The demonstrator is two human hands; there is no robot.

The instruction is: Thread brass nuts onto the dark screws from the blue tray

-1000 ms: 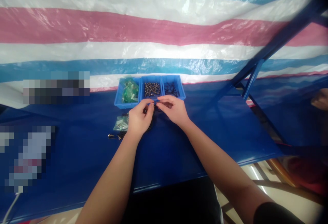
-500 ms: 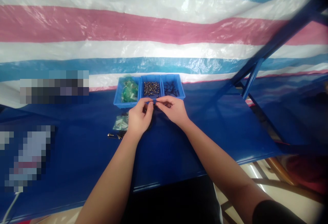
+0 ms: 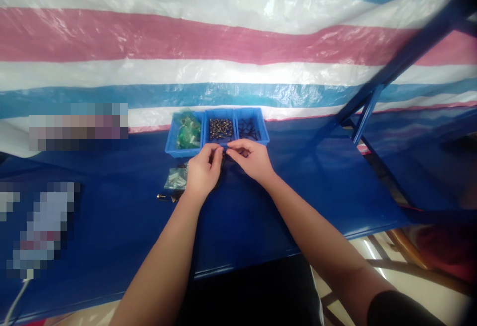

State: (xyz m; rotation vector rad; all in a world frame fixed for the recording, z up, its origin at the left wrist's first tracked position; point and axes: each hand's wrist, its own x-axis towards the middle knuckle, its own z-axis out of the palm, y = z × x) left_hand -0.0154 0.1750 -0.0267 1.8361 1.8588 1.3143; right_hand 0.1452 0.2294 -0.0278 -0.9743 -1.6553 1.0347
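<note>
My left hand (image 3: 203,171) and my right hand (image 3: 256,161) meet fingertip to fingertip, just in front of the blue bins. Both have thumb and forefinger pinched; whatever sits between them is too small and hidden to name. Behind them, the middle bin (image 3: 219,112) holds many small brassy metal fittings (image 3: 220,128). Dark screw-like pieces (image 3: 249,129) lie in the right bin (image 3: 264,136). A small clear bag of pale pieces (image 3: 176,179) is beside my left wrist, and more dark parts lie partly hidden under that hand.
Crumpled green plastic bags (image 3: 189,132) fill the left bin (image 3: 181,152). A loose metal-and-black piece (image 3: 162,197) lies on the blue table (image 3: 122,226). Striped sheeting (image 3: 223,42) hangs behind. A blue frame (image 3: 391,67) slants at right; a white cable (image 3: 17,298) runs at lower left.
Both hands stay in nearly the same place. Only the fingertips shift slightly, the left ones a touch lower.
</note>
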